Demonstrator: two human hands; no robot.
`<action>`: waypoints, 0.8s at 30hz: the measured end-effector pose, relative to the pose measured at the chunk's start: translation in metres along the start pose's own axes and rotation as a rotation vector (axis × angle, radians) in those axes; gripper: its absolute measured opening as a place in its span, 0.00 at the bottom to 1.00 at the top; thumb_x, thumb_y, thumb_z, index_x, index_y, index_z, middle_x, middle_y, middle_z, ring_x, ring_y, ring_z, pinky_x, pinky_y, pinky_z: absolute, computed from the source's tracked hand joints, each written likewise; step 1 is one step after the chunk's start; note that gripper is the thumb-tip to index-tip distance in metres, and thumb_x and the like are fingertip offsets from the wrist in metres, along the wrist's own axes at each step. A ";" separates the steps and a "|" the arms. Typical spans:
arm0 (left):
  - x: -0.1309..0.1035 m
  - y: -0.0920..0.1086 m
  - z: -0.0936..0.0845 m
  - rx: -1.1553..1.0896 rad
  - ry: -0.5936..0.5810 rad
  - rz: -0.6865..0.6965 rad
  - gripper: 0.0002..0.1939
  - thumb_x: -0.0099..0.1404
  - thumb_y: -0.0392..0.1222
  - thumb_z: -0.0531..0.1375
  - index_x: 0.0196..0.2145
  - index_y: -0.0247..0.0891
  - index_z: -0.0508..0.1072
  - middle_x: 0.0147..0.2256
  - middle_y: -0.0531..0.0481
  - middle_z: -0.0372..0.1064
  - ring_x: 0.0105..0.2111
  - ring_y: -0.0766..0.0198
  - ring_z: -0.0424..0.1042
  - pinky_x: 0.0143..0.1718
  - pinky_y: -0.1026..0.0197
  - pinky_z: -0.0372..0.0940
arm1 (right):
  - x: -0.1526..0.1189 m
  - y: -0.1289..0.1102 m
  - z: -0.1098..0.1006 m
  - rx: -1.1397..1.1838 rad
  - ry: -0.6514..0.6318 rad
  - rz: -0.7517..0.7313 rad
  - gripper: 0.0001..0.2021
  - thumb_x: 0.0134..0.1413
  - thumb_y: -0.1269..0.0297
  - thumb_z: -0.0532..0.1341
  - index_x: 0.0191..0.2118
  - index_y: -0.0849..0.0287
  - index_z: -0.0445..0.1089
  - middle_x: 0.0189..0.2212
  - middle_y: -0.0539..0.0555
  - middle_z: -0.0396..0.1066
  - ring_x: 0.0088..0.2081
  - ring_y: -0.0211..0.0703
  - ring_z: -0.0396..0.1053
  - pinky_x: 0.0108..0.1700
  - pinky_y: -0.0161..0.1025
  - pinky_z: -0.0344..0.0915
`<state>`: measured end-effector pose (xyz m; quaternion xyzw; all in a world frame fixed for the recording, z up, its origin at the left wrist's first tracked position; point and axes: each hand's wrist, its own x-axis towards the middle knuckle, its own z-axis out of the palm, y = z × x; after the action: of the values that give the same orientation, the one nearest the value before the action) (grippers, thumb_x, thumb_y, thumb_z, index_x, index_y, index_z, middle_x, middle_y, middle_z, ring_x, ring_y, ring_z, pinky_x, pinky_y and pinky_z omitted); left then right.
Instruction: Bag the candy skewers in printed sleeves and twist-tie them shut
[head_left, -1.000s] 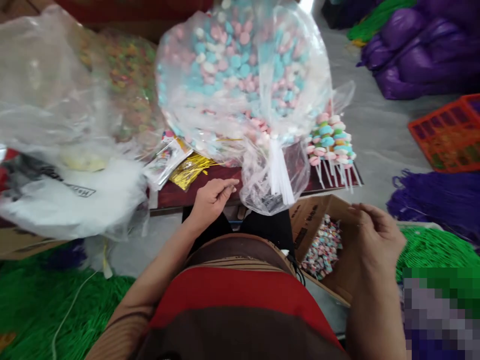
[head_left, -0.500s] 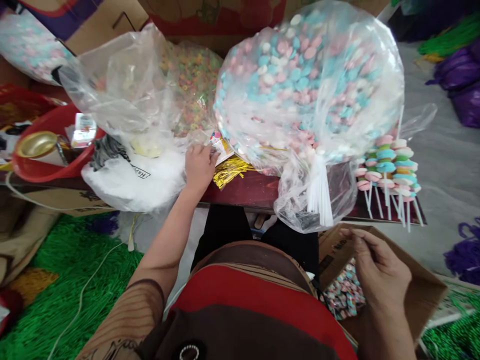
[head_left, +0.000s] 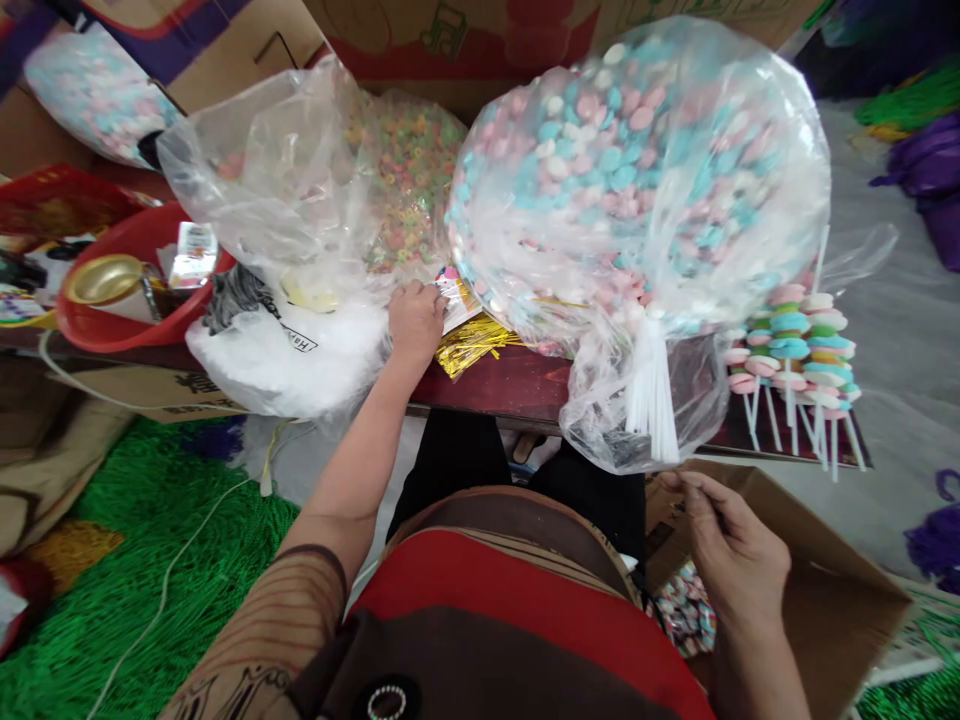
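Observation:
My left hand point(head_left: 417, 320) rests on the table with its fingers curled down at the edge of some printed clear bags point(head_left: 456, 298); whatever lies under the fingertips is hidden. Beside it is a bundle of gold twist ties point(head_left: 474, 345). My right hand point(head_left: 739, 540) hovers over an open cardboard box point(head_left: 832, 600), thumb and fingers drawn together, with nothing visible between them. Inside that box are wrapped pink, white and blue candies point(head_left: 686, 610). White sticks point(head_left: 651, 400) lie on plastic at the table's front edge. Skewered candies point(head_left: 795, 350) lie at the right corner.
A big clear bag of pastel candies point(head_left: 637, 170) covers much of the table point(head_left: 517, 385). Left of it are a bag of colourful ring candies point(head_left: 412, 170), a white plastic bag point(head_left: 300, 360) and a red basin point(head_left: 82, 320). Green shredded strands point(head_left: 172, 540) and a cable cover the floor.
My right hand has moved a little left and down, nearer the hanging plastic. My left hand stays at the printed bags. The whole view has shifted slightly.

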<state>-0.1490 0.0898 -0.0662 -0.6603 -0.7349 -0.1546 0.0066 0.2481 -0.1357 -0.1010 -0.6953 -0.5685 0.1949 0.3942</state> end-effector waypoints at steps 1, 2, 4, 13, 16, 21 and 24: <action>0.000 -0.001 0.001 -0.006 0.008 0.004 0.12 0.72 0.39 0.54 0.39 0.37 0.78 0.45 0.35 0.75 0.50 0.44 0.70 0.54 0.44 0.60 | -0.001 0.001 0.001 0.001 0.000 0.005 0.16 0.64 0.50 0.62 0.47 0.55 0.79 0.38 0.57 0.84 0.41 0.50 0.82 0.50 0.48 0.78; 0.000 -0.002 0.002 -0.014 0.018 0.007 0.12 0.72 0.39 0.54 0.39 0.38 0.78 0.44 0.36 0.75 0.49 0.45 0.70 0.54 0.44 0.61 | -0.001 0.002 0.002 0.001 -0.004 0.013 0.16 0.64 0.49 0.62 0.47 0.55 0.79 0.38 0.56 0.84 0.40 0.50 0.82 0.50 0.48 0.78; -0.001 -0.005 0.004 -0.032 0.040 0.011 0.11 0.71 0.39 0.55 0.37 0.38 0.78 0.43 0.37 0.75 0.48 0.46 0.70 0.54 0.46 0.60 | -0.002 0.004 0.003 0.005 -0.009 0.024 0.17 0.64 0.49 0.62 0.46 0.55 0.79 0.38 0.56 0.84 0.40 0.49 0.82 0.50 0.47 0.77; -0.011 -0.018 0.011 -0.180 0.135 0.083 0.12 0.71 0.44 0.58 0.32 0.41 0.77 0.37 0.43 0.74 0.45 0.51 0.70 0.53 0.49 0.62 | 0.000 -0.002 0.007 0.016 -0.035 0.018 0.17 0.64 0.49 0.62 0.47 0.55 0.79 0.37 0.56 0.84 0.40 0.49 0.83 0.49 0.46 0.78; -0.013 -0.020 0.006 -0.233 0.089 0.088 0.09 0.71 0.43 0.58 0.39 0.40 0.79 0.41 0.43 0.76 0.47 0.52 0.70 0.54 0.51 0.63 | 0.002 -0.007 0.009 0.027 -0.029 -0.017 0.15 0.64 0.50 0.62 0.46 0.55 0.79 0.36 0.56 0.84 0.39 0.48 0.83 0.47 0.45 0.78; -0.015 -0.016 -0.006 -0.138 -0.098 -0.003 0.20 0.66 0.46 0.64 0.53 0.35 0.76 0.51 0.37 0.75 0.54 0.47 0.71 0.55 0.51 0.65 | 0.005 -0.015 0.014 0.034 -0.036 -0.036 0.14 0.64 0.53 0.63 0.46 0.55 0.78 0.36 0.55 0.84 0.37 0.48 0.83 0.46 0.44 0.79; -0.014 -0.010 -0.012 -0.090 -0.160 -0.025 0.21 0.69 0.47 0.61 0.54 0.35 0.76 0.52 0.36 0.74 0.54 0.46 0.72 0.54 0.50 0.65 | 0.005 -0.018 0.016 0.033 -0.045 -0.036 0.13 0.64 0.54 0.63 0.46 0.55 0.79 0.35 0.55 0.84 0.37 0.47 0.82 0.46 0.44 0.79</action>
<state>-0.1593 0.0728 -0.0601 -0.6609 -0.7336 -0.1345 -0.0837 0.2264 -0.1247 -0.0957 -0.6738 -0.5865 0.2127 0.3959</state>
